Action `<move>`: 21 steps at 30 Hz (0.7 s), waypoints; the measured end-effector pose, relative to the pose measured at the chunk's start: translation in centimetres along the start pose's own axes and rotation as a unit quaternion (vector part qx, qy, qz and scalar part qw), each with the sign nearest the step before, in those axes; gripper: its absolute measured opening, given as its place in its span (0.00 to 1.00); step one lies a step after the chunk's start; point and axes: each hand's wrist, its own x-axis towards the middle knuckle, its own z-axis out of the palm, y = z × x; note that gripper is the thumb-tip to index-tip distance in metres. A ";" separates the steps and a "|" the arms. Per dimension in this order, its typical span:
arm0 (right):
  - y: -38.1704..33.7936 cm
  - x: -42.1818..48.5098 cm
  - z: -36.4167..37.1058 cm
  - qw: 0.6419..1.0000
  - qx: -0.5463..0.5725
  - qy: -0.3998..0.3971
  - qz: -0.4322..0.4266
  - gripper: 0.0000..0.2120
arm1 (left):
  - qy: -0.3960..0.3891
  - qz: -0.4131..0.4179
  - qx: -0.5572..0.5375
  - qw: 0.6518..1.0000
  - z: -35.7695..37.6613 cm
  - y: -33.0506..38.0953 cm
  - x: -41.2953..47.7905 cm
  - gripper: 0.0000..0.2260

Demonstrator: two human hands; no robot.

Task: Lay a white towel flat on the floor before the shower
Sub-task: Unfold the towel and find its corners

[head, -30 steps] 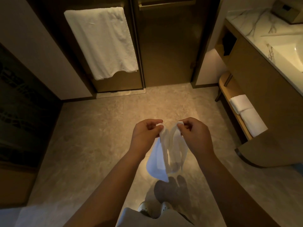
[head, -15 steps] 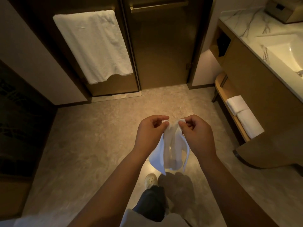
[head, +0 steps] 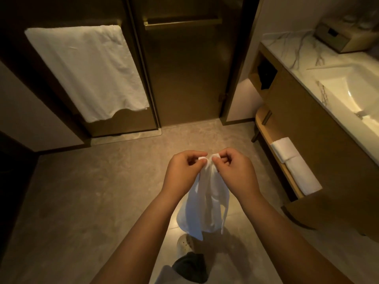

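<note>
A white towel [head: 205, 206] hangs bunched in front of me, above the grey stone floor [head: 102, 191]. My left hand [head: 182, 171] pinches its top edge on the left, and my right hand [head: 235, 173] pinches the top edge on the right. The two hands are almost touching, with the cloth drooping in folds below them. The dark glass shower door [head: 182, 74] with a brass handle bar stands closed straight ahead. Bare floor lies between me and the door.
A large white towel [head: 86, 72] hangs on the panel left of the door. At the right stands a marble vanity [head: 297, 64] with a sink and, below it, a wooden shelf [head: 264, 124] holding folded white towels [head: 295, 165]. My shoe [head: 184, 243] is below the towel.
I have stepped closer to the door, with one foot forward. My hands have drawn closer together at the towel's top edge, and the cloth hangs lower and longer.
</note>
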 end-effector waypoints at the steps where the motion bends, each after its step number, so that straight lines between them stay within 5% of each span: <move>1: -0.3 1.2 0.4 1.000 -0.002 -0.001 0.001 0.05 | -0.001 0.000 -0.003 1.000 -0.3 0.0 1.3 0.08; 12: 0.8 9.4 2.0 0.999 -0.033 0.011 0.022 0.05 | -0.039 0.004 0.011 0.999 1.0 0.0 10.8 0.07; 21: 3.2 16.6 1.6 0.999 -0.016 -0.042 -0.011 0.04 | 0.006 -0.026 0.029 0.999 3.4 0.6 16.5 0.07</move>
